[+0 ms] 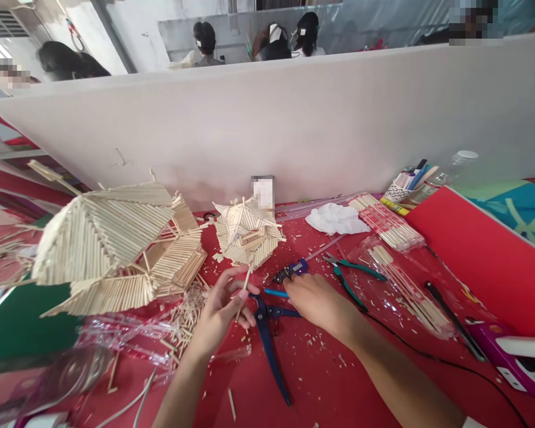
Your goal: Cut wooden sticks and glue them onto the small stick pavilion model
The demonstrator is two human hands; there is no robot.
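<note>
My left hand (pixel 227 300) pinches a thin wooden stick (pixel 246 279) between thumb and fingers, its tip slanting up and away. My right hand (pixel 310 297) is closed around the handle of a dark-blue glue gun (pixel 294 270); a clear glue stick (pixel 325 246) sticks out of its back. Part of the grip is hidden under my fingers. Between the hands, on the red table, lie blue-handled cutters (pixel 271 348). Just beyond my left hand stands a small roofed model (pixel 243 229) built of sticks. To the left is a larger stick-built roof model (pixel 111 232).
Green-handled pliers (pixel 352 282), packs of sticks (pixel 410 291) and white tissue (pixel 336 219) lie to the right. A red board (pixel 485 255) is farther right. Stick scraps (pixel 189 318) and plastic wrappers (pixel 125 333) cover the left. A pale partition (pixel 267 131) rises behind; people sit beyond it.
</note>
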